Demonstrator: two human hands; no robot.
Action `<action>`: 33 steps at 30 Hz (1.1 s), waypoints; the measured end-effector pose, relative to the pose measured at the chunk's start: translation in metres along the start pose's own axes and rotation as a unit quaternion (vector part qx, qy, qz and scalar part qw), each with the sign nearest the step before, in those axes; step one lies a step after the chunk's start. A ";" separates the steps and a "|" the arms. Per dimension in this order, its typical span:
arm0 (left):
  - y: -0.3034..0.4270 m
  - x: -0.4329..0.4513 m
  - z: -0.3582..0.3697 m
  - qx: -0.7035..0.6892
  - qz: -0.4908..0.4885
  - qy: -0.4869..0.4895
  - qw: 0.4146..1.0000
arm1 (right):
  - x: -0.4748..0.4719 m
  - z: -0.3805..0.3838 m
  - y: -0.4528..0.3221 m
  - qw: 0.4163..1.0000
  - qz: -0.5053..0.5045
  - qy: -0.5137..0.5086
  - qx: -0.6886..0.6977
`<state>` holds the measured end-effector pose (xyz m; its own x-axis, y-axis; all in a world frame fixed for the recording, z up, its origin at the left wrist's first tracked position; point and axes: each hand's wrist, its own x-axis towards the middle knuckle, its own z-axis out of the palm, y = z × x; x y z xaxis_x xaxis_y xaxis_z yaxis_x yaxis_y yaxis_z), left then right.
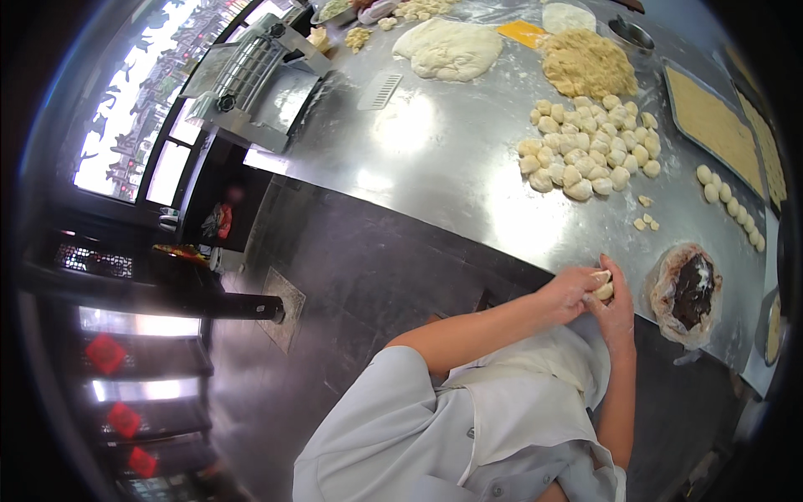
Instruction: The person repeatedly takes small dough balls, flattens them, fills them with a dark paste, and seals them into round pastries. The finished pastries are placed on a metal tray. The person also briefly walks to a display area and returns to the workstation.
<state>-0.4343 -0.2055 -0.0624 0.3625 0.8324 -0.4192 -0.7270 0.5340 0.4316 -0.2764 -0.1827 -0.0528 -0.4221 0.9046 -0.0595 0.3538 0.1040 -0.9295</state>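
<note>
My left hand (568, 293) and my right hand (616, 315) meet above the near edge of the steel table (452, 213). Between them they hold a small pale piece of dough (604, 286), partly covered by the fingers. To their right stands a plastic-lined container of dark filling (693, 288). Beyond the hands lies a cluster of small floured dough pieces (586, 144), with a few little dough scraps (646, 223) nearer. A row of smooth dough balls (731, 201) lies at the right.
Farther back are a yellowish dough mass (590, 63), a large white dough sheet (448, 50), an orange scraper (522, 33), a slotted pale tool (380, 92) and a metal bowl (633, 37). A filled tray (715, 125) is at right, a roller machine (251, 75) at left.
</note>
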 end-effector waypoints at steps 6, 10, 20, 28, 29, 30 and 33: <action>0.000 -0.003 0.004 0.086 0.001 0.021 0.996 | 0.011 0.005 0.016 0.998 -0.054 -0.015 0.012; 0.026 -0.019 0.019 0.175 -0.058 0.010 0.983 | 0.006 0.014 0.003 0.995 -0.079 0.006 0.054; 0.008 -0.012 0.026 0.051 0.021 -0.011 0.998 | 0.013 0.010 0.009 0.970 -0.004 0.141 0.199; -0.016 0.003 0.001 0.043 0.078 -0.040 0.995 | 0.011 -0.018 -0.035 0.980 -0.053 0.002 0.192; -0.014 0.000 0.002 0.049 0.076 -0.048 0.995 | 0.010 -0.025 -0.038 0.970 -0.055 -0.033 0.234; -0.017 0.001 0.005 0.045 0.073 -0.032 0.996 | 0.009 -0.021 -0.037 0.977 -0.038 -0.008 0.208; -0.015 -0.006 0.030 0.074 0.062 0.005 0.995 | 0.012 -0.015 -0.015 0.979 0.045 -0.031 0.194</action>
<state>-0.4080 -0.2138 -0.0430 0.2690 0.8919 -0.3636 -0.6714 0.4443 0.5932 -0.2744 -0.1670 -0.0343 -0.4578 0.8748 -0.1585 0.0534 -0.1509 -0.9871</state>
